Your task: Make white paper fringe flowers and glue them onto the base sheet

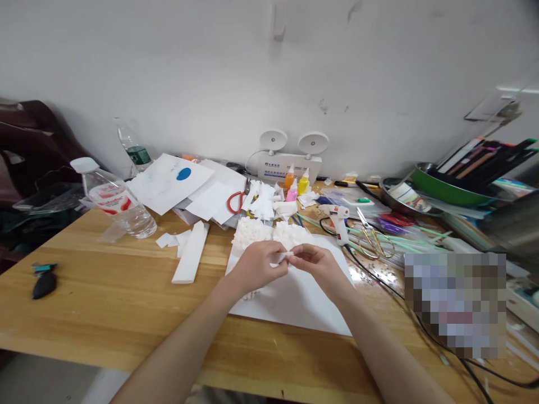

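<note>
My left hand (261,264) and my right hand (312,264) meet over a white sheet of paper (290,306). Between their fingertips is a small piece of white paper (278,258), pinched from both sides. Just behind the hands, crumpled white paper tufts (252,231) form a raised, textured mass on the sheet; part of it is hidden by my hands. Left of the sheet lies a folded white paper strip (191,255), with small cut paper pieces (168,240) beside it.
A glue gun (339,221) and gold-handled scissors (374,238) lie right, with a black cable (379,275) crossing the table. Red-handled scissors (236,202) and small paint bottles (291,191) are behind. A water bottle (118,202) stands left. A green bowl (450,188) holds markers.
</note>
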`<state>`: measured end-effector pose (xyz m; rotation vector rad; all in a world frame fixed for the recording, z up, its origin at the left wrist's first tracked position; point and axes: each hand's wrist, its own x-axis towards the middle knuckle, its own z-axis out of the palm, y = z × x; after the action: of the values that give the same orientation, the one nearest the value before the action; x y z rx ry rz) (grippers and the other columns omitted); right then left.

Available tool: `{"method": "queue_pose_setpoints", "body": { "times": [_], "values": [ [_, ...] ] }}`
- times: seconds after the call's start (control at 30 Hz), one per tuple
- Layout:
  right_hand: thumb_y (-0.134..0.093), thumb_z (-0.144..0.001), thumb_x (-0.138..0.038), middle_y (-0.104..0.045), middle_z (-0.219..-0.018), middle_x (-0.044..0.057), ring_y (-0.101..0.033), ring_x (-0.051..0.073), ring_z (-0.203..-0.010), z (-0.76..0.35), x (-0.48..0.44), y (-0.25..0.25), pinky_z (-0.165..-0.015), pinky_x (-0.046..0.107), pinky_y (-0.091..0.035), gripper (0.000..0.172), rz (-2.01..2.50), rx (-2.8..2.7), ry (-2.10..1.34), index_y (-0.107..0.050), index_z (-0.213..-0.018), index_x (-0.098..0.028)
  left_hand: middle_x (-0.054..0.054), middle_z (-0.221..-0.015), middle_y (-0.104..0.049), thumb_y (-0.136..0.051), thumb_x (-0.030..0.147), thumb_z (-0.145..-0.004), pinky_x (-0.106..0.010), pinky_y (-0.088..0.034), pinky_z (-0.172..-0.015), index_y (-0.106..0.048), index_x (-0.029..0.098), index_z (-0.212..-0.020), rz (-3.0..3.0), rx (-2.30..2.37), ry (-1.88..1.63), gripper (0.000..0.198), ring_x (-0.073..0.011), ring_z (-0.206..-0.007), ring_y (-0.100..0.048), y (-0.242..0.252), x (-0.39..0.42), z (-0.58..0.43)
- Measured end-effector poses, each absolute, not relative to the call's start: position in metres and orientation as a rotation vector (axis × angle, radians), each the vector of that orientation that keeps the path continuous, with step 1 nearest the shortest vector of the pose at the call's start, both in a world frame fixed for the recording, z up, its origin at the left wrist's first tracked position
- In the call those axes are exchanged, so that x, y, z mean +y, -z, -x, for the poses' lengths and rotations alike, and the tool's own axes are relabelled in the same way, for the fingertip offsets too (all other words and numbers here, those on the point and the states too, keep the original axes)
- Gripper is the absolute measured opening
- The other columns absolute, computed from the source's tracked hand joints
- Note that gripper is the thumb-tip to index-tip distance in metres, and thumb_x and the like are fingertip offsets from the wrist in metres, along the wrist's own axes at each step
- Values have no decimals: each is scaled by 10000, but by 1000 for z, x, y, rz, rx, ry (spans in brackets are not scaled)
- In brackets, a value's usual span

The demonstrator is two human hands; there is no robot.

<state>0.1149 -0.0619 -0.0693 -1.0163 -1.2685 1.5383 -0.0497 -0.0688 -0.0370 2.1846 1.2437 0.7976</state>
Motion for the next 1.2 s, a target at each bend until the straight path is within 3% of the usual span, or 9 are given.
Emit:
{"method": "queue_pose_setpoints", "body": {
  "times": [0.17, 0.4, 0.83, 1.2],
  "values": [
    [-716, -604, -292, -622, -673, 2, -577, 134, -666, -113, -63, 67, -672, 273, -461, 158, 1035, -1271, -1480, -628, -667, -176, 34, -586, -469, -498, 195, -700, -201, -340, -553, -509, 158, -628, -2180, 1245, -792, 82, -91, -578, -436, 36, -70, 50],
    [-699, -621, -331, -595, -665, 0, -566, 137, -656, -114, -64, 62, -657, 280, -461, 194, 1025, -1307, -1455, -598, -691, -180, 17, -642, -548, -453, 312, -773, -219, -368, -579, -542, 166, -690, -2057, 1210, -804, 190, -109, -620, -484, 35, -68, 52],
    [-574, -751, -343, -564, -727, 21, -520, 142, -683, -117, -64, 66, -653, 283, -431, 159, 1071, -1624, -1165, -564, -748, -184, -5, -769, -599, -444, 254, -788, -218, -399, -630, -563, 177, -788, -2062, 1231, -871, 141, -122, -713, -533, 41, -65, 50],
    [-562, -755, -353, -534, -715, 20, -507, 134, -670, -116, -63, 68, -631, 265, -441, 168, 1052, -1578, -1213, -524, -746, -189, 24, -635, -549, -458, 260, -769, -213, -360, -562, -542, 170, -696, -2047, 1245, -858, 143, -102, -603, -482, 38, -66, 50]
  ]
}}
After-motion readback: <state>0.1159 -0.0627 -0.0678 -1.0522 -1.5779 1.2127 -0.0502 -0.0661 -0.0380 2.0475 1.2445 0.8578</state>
